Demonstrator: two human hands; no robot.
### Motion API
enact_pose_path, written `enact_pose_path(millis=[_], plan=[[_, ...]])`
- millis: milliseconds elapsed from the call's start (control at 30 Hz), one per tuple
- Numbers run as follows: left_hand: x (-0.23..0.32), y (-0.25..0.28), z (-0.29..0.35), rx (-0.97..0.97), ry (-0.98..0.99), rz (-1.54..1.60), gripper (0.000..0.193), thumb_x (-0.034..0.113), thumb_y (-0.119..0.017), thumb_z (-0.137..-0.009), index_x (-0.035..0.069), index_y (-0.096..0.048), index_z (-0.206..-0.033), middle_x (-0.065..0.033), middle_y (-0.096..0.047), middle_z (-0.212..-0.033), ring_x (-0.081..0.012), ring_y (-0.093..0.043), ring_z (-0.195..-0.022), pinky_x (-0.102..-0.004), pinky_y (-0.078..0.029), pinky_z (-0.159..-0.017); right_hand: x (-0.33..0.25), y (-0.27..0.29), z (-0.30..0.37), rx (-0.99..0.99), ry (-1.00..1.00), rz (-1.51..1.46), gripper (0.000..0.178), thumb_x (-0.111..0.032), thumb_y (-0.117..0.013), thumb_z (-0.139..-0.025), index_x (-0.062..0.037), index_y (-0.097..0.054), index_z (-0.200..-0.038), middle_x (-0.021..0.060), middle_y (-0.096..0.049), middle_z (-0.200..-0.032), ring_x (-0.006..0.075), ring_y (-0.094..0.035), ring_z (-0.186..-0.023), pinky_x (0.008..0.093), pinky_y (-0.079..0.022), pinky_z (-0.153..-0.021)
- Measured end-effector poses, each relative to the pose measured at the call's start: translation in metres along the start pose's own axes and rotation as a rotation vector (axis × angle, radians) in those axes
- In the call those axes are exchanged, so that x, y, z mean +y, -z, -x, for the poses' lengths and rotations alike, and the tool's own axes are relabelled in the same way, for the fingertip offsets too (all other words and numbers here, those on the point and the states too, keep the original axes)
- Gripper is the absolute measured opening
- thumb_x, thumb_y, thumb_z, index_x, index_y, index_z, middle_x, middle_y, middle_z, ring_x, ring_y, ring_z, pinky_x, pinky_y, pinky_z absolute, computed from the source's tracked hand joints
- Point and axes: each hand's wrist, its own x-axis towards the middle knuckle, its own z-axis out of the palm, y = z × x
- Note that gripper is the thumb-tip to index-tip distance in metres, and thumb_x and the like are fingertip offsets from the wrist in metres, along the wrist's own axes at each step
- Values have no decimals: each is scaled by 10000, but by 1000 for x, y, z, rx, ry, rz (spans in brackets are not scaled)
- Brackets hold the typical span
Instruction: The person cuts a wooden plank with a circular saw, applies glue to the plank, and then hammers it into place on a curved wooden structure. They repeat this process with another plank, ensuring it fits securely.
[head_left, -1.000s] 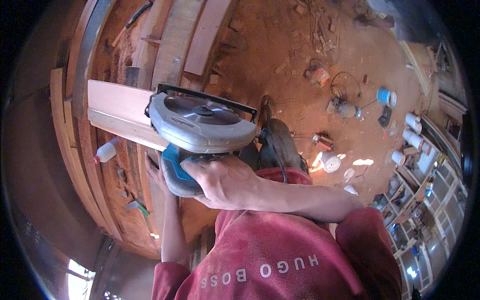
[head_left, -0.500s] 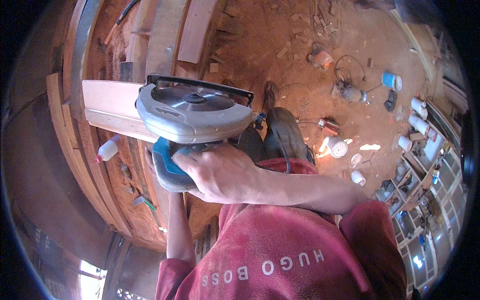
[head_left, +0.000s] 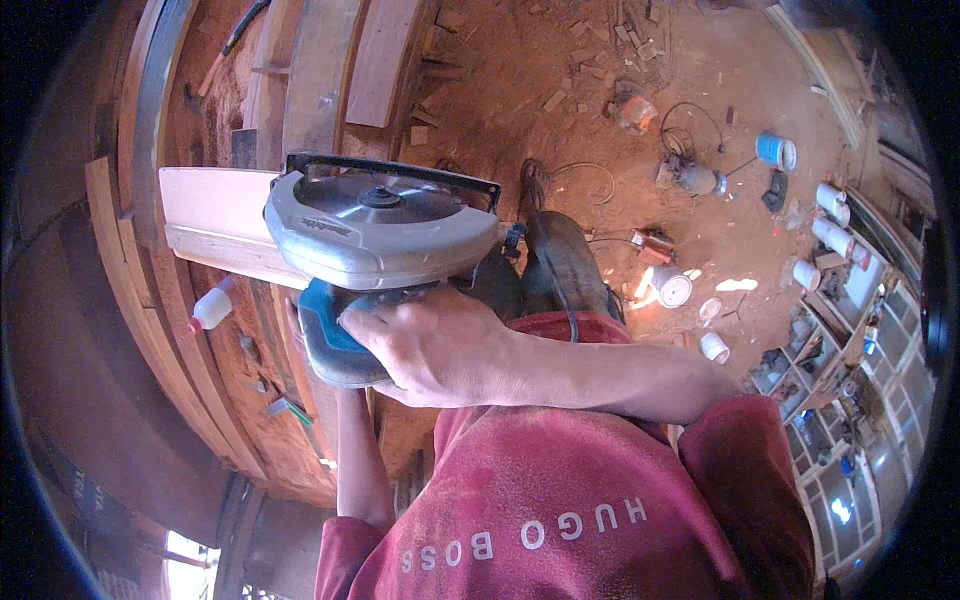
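Note:
My right hand [head_left: 430,345] is wrapped round the rear handle of a circular saw [head_left: 380,245], grey and teal, with its round blade facing away from me. The saw sits over a pale wooden board [head_left: 215,200], whose left part sticks out past it. Below the board's near edge only a sliver of my left hand [head_left: 294,318] shows; the saw hides the rest, so its grip cannot be made out. The left forearm rises from below, behind the saw's handle.
Long planks [head_left: 330,90] lie on the sawdust-covered bench, with a white bottle with a red cap [head_left: 213,305] and a green-handled tool [head_left: 292,410]. On the dusty floor to the right are a blue tin [head_left: 775,151], white containers, cords and wood scraps. Shelving [head_left: 815,365] stands far right.
The whole view has shifted slightly. The saw, the board and my right hand appear a little further left, with the same hold on the saw.

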Motion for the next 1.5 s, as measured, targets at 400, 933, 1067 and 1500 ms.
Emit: enact_pose_path(millis=[400,933,1067,1500], plan=[[8,3,-5,-75,282,131,834,506,-685,-921,0,-394,-1517,-196,-456,-1537,-343,-471,-1395,-480,-386,-1142,0,3,3,-37,-34,-3,456,-224,-815,-802,-13,-578,-1131,162,-737,-862,353,-743,-736,442,-612,-673],[-8,-7,4,5,77,104,736,407,-683,-949,9,-410,-1504,-177,-471,-1515,-313,-471,-1382,-456,-387,-1145,0,2,0,-48,-51,-8,412,-219,-810,-818,8,-582,-1076,188,-725,-753,343,-746,-671,423,-617,-623],[-8,-6,5,-3,98,166,706,387,-674,-960,12,-415,-1499,-172,-481,-1505,-306,-480,-1372,-452,-395,-1141,3,-3,-1,2,-23,-6,418,-219,-811,-815,10,-587,-1084,192,-721,-743,350,-744,-672,429,-620,-639],[-1,-2,1,-111,373,744,610,321,-644,-995,23,-433,-1483,-157,-511,-1470,-287,-509,-1339,-440,-421,-1128,1,0,-5,-24,-36,-6,363,-220,-790,-831,19,-598,-1026,205,-697,-686,366,-735,-657,450,-599,-629]])
